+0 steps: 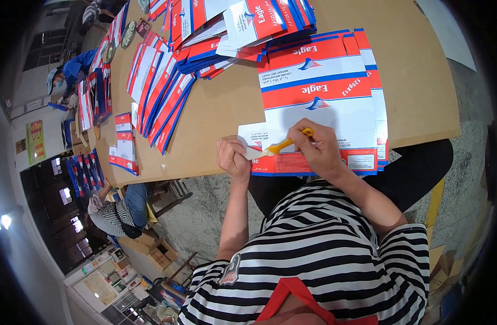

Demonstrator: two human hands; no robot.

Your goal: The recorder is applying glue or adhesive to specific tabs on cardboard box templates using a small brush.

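A flat red, white and blue carton blank (324, 122) lies in front of me near the table's edge, on top of at least one more. My right hand (320, 150) is closed around the yellow handle of a small brush (284, 145). The brush's pale bristles touch or hover just over the carton's lower left flap; I cannot tell which. At that corner my left hand (233, 158) is closed, pinching the white flap (252, 154) and lifting its edge. Its fingertips are partly hidden.
Piled carton blanks (199, 59) spread across the far and left parts of the brown table (416, 81). A small stack (124, 142) sits at the left edge. Round dishes (129, 33) stand farther off. Two people (78, 66) (115, 215) work at the left, among more cartons.
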